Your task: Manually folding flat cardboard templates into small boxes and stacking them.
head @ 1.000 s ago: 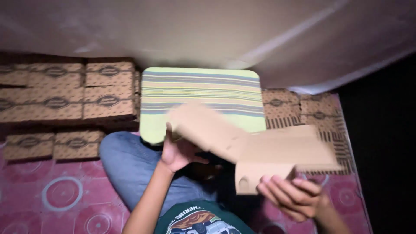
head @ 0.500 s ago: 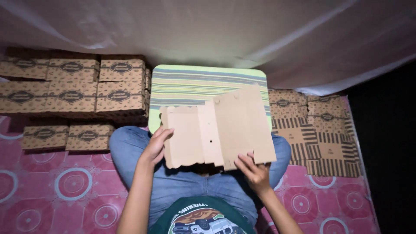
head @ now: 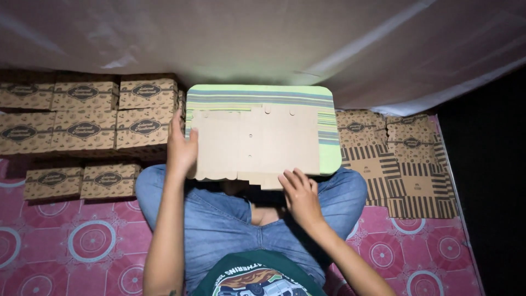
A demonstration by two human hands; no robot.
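Head view: person sat cross-legged on a pink patterned floor mat (head: pixel 66 246), small striped green surface (head: pixel 326 112) over the lap.
Work piece: flat, unfolded cardboard box blank (head: pixel 255 142) lay plain side up on that surface, near edge overhanging toward the knees.
Left hand (head: pixel 181 147): fingers spread, pressed on the blank's left edge.
Right hand (head: pixel 298 193): open, fingertips on the near edge, pinching nothing.
Doing it well: judged best to keep the blank flat and squared, both hands pinning it.
Containers: folded boxes (head: pixel 87 129) stacked left, closed, contents unseen; flat printed blanks (head: pixel 405 164) piled right.
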